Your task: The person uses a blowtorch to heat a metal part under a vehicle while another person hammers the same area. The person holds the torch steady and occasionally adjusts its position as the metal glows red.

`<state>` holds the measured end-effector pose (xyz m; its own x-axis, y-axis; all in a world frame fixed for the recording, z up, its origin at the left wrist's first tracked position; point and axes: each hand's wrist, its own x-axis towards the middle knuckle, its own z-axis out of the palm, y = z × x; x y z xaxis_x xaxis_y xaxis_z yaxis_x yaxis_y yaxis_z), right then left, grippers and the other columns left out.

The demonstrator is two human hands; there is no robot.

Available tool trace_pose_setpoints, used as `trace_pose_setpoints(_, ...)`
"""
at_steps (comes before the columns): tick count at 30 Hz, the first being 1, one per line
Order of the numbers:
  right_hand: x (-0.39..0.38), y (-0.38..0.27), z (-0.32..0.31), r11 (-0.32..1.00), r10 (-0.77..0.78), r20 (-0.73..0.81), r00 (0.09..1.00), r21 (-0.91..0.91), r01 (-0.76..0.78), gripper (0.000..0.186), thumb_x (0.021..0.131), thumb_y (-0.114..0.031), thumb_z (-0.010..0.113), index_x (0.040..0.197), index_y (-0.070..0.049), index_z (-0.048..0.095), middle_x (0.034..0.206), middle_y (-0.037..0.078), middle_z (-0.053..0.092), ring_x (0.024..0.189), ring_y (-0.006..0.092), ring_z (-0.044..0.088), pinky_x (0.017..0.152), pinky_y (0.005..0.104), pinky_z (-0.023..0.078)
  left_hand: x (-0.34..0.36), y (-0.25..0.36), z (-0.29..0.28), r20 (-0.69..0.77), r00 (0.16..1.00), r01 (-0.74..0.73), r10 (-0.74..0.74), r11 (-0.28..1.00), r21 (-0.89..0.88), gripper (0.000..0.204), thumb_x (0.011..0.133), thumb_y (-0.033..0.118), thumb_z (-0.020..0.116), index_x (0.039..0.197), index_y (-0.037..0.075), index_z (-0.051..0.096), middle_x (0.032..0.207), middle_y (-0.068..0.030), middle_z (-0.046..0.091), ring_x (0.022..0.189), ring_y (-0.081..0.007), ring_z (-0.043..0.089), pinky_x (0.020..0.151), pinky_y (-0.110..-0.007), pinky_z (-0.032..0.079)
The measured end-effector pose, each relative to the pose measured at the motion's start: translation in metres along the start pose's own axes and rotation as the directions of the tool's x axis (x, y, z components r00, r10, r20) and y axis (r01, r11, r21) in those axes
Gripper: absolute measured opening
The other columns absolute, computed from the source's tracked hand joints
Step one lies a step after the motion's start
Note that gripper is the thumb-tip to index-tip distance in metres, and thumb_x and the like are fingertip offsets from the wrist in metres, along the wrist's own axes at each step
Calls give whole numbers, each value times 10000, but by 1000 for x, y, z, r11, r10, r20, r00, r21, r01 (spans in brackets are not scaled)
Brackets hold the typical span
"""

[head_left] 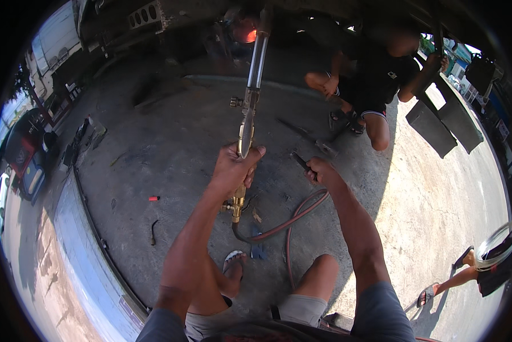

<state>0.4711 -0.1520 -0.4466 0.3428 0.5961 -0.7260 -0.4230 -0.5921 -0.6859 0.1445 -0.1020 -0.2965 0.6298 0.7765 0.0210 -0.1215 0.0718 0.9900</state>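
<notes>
My left hand [236, 168] is closed around the handle of a cutting torch [250, 114] with a long metal tube and brass valves at its lower end. The torch points away from me, its far end lost in shadow beneath a vehicle. Close by that end glows an orange-red hot spot [248, 36]. From the brass fittings a reddish hose [279, 227] loops over the ground beside my knees. My right hand [320, 170], apart from the torch, grips a short dark bar-shaped tool [299, 160]; its exact kind is unclear.
A co-worker [381, 80] crouches at the far right. What looks like a hammer [326, 149] lies between us. A red lighter-like piece [154, 198] and a curved dark piece [153, 232] lie on the concrete at left. Another person's leg [452, 279] shows at the lower right.
</notes>
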Motion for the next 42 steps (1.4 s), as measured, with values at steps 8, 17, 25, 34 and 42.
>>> trace_pose_setpoints(8, -52, 114, -54, 914, -135, -132, 982, 366, 175, 210, 1125, -267, 422, 1142, -75, 503, 749, 36, 529, 491, 67, 378, 395, 226, 287, -18, -42, 15, -38, 999, -16, 25, 977, 215, 360, 981, 260, 767, 723, 93, 580, 557, 28, 514, 420, -60, 480, 390, -280, 412)
trace_pose_setpoints(17, -70, 283, -109, 845, -77, -410, 909, 457, 278, 182, 1120, -330, 466, 1006, -189, 447, 633, -19, 415, 440, 98, 332, 375, 265, 268, -30, -42, 30, 21, 995, 84, -100, 914, 396, 270, 986, 259, 758, 838, 43, 693, 607, 45, 565, 507, -22, 493, 452, -266, 370)
trace_pose_setpoints(25, 6, 380, -172, 726, 244, -179, 953, 685, -57, 149, 1119, -286, 452, 1050, -155, 467, 645, 1, 417, 441, 115, 377, 374, 285, 362, -25, -52, 39, 54, 997, 33, -62, 904, 425, 250, 985, 235, 692, 850, 25, 704, 622, 58, 545, 568, -28, 479, 491, -291, 381)
trace_pose_setpoints(34, -47, 211, -103, 588, -426, -1, 905, 760, 278, 588, 1111, -484, 478, 1467, -17, 470, 1133, 127, 658, 1032, 265, 672, 914, 400, 574, -32, -51, 44, 39, 997, 54, -73, 934, 352, 237, 959, 229, 706, 850, 19, 694, 613, 44, 555, 574, -30, 497, 498, -300, 397)
trace_pose_setpoints(42, -163, 180, 85, 601, -741, 449, 499, 113, 791, 1057, 906, -358, 811, 1641, 0, 141, 1323, 195, 636, 1240, 295, 637, 1019, 472, 537, -40, -44, 63, 69, 996, -78, 58, 934, 348, 360, 984, 331, 671, 882, -14, 676, 628, -40, 560, 622, -93, 534, 552, -376, 455)
